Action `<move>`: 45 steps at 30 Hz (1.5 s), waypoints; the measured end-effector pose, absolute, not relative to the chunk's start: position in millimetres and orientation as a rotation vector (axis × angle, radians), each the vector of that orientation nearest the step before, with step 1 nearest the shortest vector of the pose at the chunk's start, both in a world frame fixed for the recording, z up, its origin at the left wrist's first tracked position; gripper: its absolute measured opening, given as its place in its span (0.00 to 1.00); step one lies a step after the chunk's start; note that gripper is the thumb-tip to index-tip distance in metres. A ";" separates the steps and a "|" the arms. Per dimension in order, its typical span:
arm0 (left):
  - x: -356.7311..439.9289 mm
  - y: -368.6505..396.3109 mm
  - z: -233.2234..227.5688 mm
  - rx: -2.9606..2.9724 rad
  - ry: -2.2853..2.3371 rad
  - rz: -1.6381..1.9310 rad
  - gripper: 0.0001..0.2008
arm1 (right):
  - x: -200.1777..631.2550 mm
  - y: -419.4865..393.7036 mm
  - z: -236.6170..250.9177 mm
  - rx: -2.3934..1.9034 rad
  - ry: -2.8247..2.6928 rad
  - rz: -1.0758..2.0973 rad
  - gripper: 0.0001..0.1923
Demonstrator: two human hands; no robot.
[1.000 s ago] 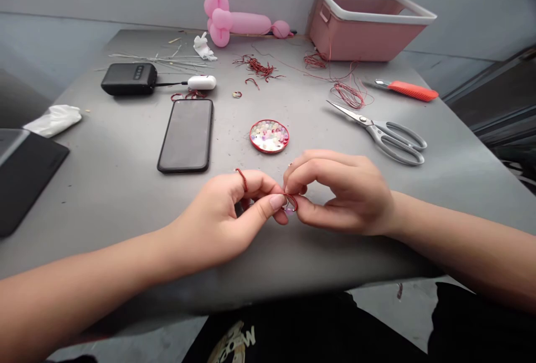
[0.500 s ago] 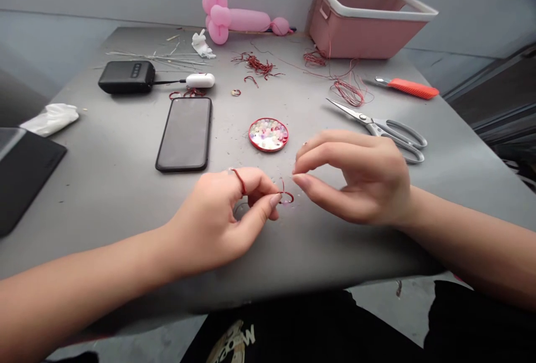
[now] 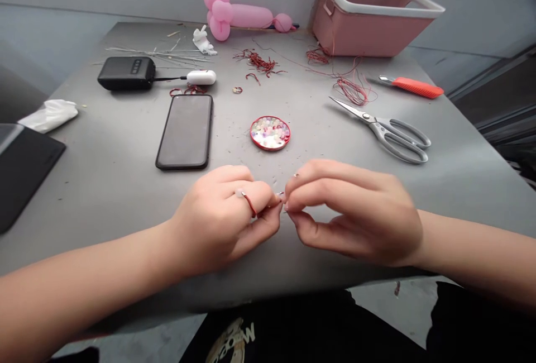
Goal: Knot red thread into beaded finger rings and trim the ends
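Observation:
My left hand (image 3: 224,220) pinches a small red cord ring (image 3: 281,194) between thumb and index finger, and most of it is hidden by the fingertips. My right hand (image 3: 358,215) meets it from the other side, thumb and index tips pressed together at the same cord. A red cord ring with a pale bead (image 3: 249,202) is worn on a left finger. Just beyond the hands sits a round red-rimmed dish (image 3: 270,149) of pale and pink beads. Grey-handled scissors (image 3: 383,128) lie partly open past my right hand.
A black phone (image 3: 185,133) lies left of the dish, with a power bank (image 3: 126,73) behind it. Red cord scraps (image 3: 260,63), a cord coil (image 3: 352,91) and an orange-handled cutter (image 3: 416,87) lie farther back. Behind them are a pink balloon (image 3: 249,17) and a pink bin (image 3: 360,33).
My right hand has moved down and left to the cord, its fingertips closing together. My left hand has turned slightly, covering more of the cord ring.

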State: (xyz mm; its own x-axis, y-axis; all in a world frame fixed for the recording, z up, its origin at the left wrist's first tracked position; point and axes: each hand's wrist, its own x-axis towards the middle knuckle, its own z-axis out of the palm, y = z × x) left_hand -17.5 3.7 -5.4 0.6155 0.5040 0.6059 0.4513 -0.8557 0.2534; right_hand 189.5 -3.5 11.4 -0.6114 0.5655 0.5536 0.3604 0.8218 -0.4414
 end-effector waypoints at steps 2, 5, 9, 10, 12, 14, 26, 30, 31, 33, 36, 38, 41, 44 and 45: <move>-17.3 0.5 -1.4 2.691 0.856 1.126 0.08 | 193.8 -7.0 17.8 -0.549 -2.359 0.157 0.07; -18.6 -4.0 3.6 2.654 0.857 1.201 0.06 | 198.1 -8.9 22.4 -0.397 -2.479 -0.049 0.05; -22.4 -4.5 7.0 2.737 0.798 1.234 0.06 | 194.7 -8.1 10.5 -0.269 -2.240 -0.203 0.07; -23.2 -3.8 7.5 2.767 0.776 1.250 0.06 | 193.7 -8.0 8.0 -0.274 -2.222 -0.193 0.07; -24.3 -2.7 8.7 2.804 0.757 1.249 0.06 | 193.2 -8.1 9.2 -0.288 -2.217 -0.195 0.09; -24.9 -2.4 9.9 2.816 0.761 1.227 0.06 | 195.0 -8.7 19.0 -0.298 -2.290 -0.217 0.10; -27.8 -4.1 16.8 2.939 0.703 1.249 0.08 | 195.4 -4.7 39.6 -0.130 -2.544 -0.420 0.09; -22.0 -7.0 15.9 2.512 0.846 1.144 0.05 | 197.0 -5.5 44.8 -0.167 -2.600 -0.376 0.11; -21.0 -7.3 15.5 2.371 0.833 1.129 0.05 | 197.5 -6.2 45.7 -0.194 -2.605 -0.345 0.11; -19.8 -7.2 15.4 2.115 0.796 1.072 0.06 | 198.3 -7.4 46.9 -0.231 -2.610 -0.295 0.12; -19.7 -6.1 16.9 1.896 0.769 0.967 0.07 | 199.4 -7.4 47.6 -0.268 -2.596 -0.276 0.13; -19.5 -4.7 18.1 1.833 0.757 0.923 0.08 | 200.3 -5.9 47.2 -0.304 -2.574 -0.287 0.13; -18.7 -1.3 18.2 1.800 0.733 0.898 0.08 | 201.9 -1.1 42.0 -0.339 -2.497 -0.330 0.13; -19.0 3.1 14.3 1.881 0.757 0.927 0.07 | 202.3 4.4 29.5 -0.317 -2.431 -0.350 0.08; -19.6 4.3 12.4 1.956 0.780 0.943 0.06 | 201.8 5.7 24.6 -0.336 -2.386 -0.303 0.04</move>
State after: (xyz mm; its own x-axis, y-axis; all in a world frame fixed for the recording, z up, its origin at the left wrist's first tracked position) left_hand -19.6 4.3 12.4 0.5295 0.7819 0.3290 0.1767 -0.4810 0.8587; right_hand 201.8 5.7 24.6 -0.7226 0.1575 0.6731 0.3206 0.9390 0.1244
